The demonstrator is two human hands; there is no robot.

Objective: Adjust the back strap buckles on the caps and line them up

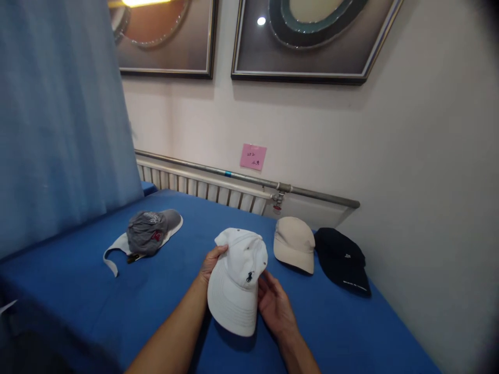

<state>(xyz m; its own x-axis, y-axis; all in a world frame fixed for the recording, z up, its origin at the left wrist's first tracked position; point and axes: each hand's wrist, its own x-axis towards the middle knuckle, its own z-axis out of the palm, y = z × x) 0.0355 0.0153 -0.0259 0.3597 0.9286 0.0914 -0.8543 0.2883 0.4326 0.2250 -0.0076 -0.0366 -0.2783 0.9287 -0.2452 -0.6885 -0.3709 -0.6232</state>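
A white baseball cap (236,280) with a small dark horse-and-rider logo is held a little above the blue-covered surface, its brim towards me. My left hand (211,263) grips the cap's left side, thumb on top and the other fingers hidden beneath. At the opposite side, my right hand (276,304) supports the cap's edge with curled fingers, some of them partly out of sight behind it. To the right lie a beige cap (294,241) and, beside it, a black cap (342,259). A grey cap (150,231) with a loose white strap rests on its own at the left.
The blue sheet (163,306) covers the surface under the caps. A white radiator (202,190) and a metal pipe (319,195) run along the wall behind. Blue curtain (62,119) hangs at the left. A pink note (253,157) and framed pictures (300,78) are on the wall.
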